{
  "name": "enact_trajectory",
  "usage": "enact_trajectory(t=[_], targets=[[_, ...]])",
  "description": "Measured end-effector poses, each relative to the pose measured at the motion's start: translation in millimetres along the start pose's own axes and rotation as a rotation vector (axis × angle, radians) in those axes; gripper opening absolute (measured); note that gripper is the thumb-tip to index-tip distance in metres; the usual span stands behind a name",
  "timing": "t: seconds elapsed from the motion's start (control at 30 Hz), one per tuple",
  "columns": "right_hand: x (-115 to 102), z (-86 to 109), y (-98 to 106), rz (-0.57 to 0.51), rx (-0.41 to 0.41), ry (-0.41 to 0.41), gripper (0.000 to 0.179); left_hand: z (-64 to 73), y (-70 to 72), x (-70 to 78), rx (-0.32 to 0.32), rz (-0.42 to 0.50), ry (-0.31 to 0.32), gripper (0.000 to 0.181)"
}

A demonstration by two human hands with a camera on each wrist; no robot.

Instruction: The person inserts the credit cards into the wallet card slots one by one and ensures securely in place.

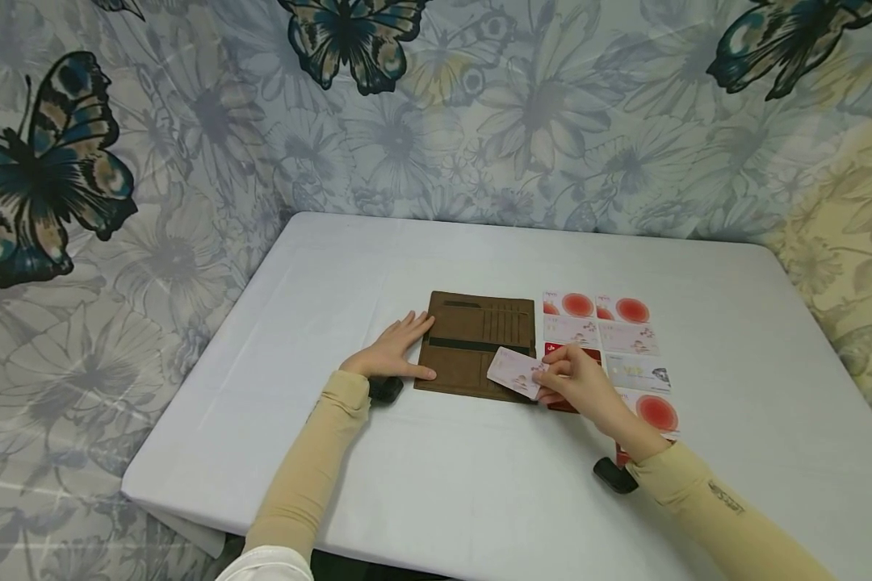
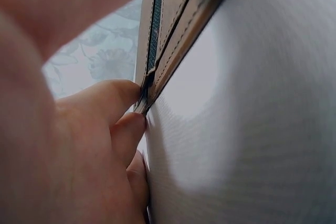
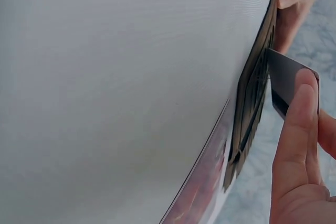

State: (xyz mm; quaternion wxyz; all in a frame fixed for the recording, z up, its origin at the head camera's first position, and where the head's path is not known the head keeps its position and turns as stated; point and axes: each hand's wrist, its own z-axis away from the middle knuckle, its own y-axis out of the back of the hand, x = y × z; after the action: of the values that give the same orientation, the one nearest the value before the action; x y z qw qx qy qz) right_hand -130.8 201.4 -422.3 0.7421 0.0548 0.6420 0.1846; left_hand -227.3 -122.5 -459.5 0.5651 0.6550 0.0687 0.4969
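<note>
A brown wallet (image 1: 480, 323) lies spread flat on the table, card slots and a dark zip facing up. My left hand (image 1: 392, 349) rests at its left edge, fingertips touching the edge and thumb on the lower left corner; the left wrist view shows the fingers (image 2: 123, 95) against the stitched border. My right hand (image 1: 577, 383) pinches a pale pink card (image 1: 514, 371) between thumb and fingers, tilted over the wallet's lower right part. In the right wrist view the same card (image 3: 286, 80) shows its grey back, with one corner close to the wallet (image 3: 254, 98); whether they touch I cannot tell.
Right of the wallet, several cards lie in two columns, among them a white card (image 1: 638, 373), a pink card (image 1: 628, 339) and a card with a red circle (image 1: 657, 411). My right forearm partly covers the lower ones. A white cloth (image 1: 436, 492) covers the table.
</note>
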Motion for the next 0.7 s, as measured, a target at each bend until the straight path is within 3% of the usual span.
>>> enact_trajectory(t=[0.17,0.43,0.7], targets=[[-2.5,-3.3,-2.2,-0.006,-0.003,0.013,0.032,-0.6,-0.2,-0.9,0.004,-0.002,-0.004,0.101],[-3.1,-4.8,-0.3,0.003,0.061,0.034,0.03,-0.5,-0.3,-1.8,-0.002,-0.005,0.004,0.101],[-5.8,-7.2,-6.4,0.002,0.003,0.003,0.03,0.0,-0.4,-2.6,0.004,0.0,-0.002,0.101]])
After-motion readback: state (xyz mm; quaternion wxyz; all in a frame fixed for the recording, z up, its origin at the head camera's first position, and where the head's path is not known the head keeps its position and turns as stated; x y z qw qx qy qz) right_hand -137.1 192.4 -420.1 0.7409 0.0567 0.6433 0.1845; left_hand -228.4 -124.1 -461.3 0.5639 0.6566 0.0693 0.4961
